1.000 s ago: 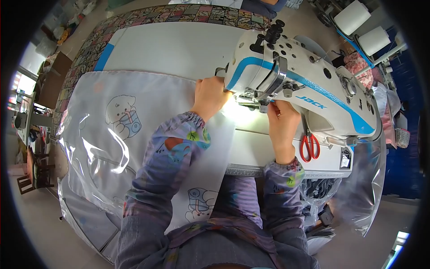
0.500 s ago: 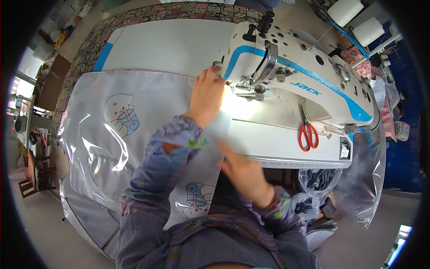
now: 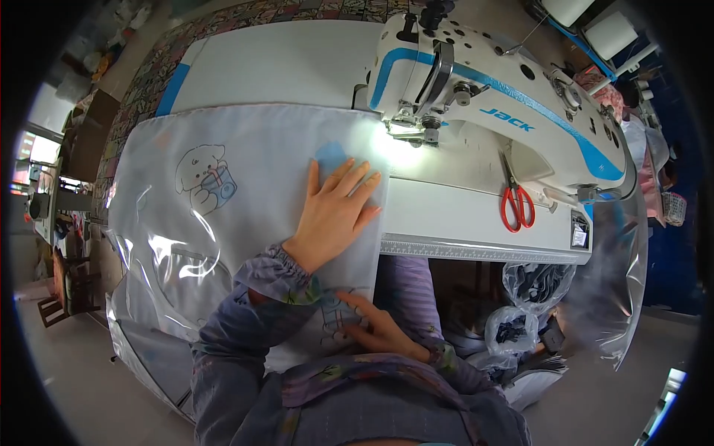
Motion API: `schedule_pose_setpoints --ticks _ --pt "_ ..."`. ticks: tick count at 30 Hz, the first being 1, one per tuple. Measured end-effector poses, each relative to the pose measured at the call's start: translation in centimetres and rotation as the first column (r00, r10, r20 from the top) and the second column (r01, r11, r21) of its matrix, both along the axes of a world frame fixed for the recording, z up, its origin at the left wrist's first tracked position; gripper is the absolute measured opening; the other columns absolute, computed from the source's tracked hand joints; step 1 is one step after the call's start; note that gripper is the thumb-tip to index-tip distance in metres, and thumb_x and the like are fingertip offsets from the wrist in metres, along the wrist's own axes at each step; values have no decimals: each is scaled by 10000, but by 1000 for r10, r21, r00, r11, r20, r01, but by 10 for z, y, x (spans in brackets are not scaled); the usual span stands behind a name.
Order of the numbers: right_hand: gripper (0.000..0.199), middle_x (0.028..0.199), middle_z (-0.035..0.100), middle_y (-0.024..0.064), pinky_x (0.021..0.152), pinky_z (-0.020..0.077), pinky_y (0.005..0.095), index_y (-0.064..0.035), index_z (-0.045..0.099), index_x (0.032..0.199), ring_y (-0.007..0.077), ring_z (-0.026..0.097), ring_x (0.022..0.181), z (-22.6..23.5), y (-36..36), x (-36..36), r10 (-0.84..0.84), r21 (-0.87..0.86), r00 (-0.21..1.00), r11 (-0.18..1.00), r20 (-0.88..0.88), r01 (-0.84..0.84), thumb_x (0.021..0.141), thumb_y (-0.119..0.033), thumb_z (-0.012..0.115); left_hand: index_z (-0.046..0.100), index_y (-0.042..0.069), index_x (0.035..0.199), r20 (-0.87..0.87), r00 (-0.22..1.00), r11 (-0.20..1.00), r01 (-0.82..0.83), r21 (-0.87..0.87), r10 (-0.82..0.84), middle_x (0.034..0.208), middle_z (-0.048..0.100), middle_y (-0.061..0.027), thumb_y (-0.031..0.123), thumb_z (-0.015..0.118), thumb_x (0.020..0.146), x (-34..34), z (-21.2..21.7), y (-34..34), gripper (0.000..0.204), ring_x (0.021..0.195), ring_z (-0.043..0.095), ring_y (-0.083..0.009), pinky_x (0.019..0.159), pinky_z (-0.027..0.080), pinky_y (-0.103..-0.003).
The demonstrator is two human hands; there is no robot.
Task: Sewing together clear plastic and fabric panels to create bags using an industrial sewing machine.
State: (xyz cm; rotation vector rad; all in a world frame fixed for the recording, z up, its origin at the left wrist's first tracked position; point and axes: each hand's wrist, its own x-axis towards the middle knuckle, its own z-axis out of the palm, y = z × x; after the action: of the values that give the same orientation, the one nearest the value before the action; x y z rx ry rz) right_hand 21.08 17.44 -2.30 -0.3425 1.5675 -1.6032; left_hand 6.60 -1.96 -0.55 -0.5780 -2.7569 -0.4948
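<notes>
My left hand [image 3: 336,210] lies flat, fingers spread, on a white fabric piece [image 3: 253,186] printed with a cartoon puppy, pressing it to the sewing table just left of the needle area. My right hand [image 3: 379,327] is low near my lap, fingertips touching the hanging lower end of the same fabric, where another cartoon print shows. The white and blue sewing machine [image 3: 491,97] stands behind, its lamp lighting the fabric's right edge under the presser foot [image 3: 416,134].
Red-handled scissors [image 3: 515,204] lie on the machine bed to the right. Clear plastic sheeting [image 3: 171,260] drapes over the table's left side. Plastic bags [image 3: 520,312] hang below the table front. White thread cones [image 3: 602,30] stand at the far right back.
My left hand slid back from the needle toward me and now lies flat on the fabric. My right hand left the presser foot and dropped to the fabric's lower end at my lap.
</notes>
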Motion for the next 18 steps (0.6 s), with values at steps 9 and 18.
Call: schedule_pose_setpoints --ticks 9,18 --pt "629 1447 508 111 967 499 282 -46 387 1526 150 572 1184 21 -4 -20 -147 -30 986 989 -82 145 958 -6 655 583 106 1374 -16 998 999 -53 -11 53 1425 530 -109 333 659 954 -15 -4 12 483 1370 467 -297 1143 309 -654" --pt "613 1343 589 83 987 482 285 -19 426 1513 123 569 1167 20 1 -44 -284 79 948 951 -145 298 950 4 666 607 78 1336 -2 1000 999 -29 17 29 1362 552 -108 322 687 927 -9 6 15 483 1345 476 -302 1115 342 -658"
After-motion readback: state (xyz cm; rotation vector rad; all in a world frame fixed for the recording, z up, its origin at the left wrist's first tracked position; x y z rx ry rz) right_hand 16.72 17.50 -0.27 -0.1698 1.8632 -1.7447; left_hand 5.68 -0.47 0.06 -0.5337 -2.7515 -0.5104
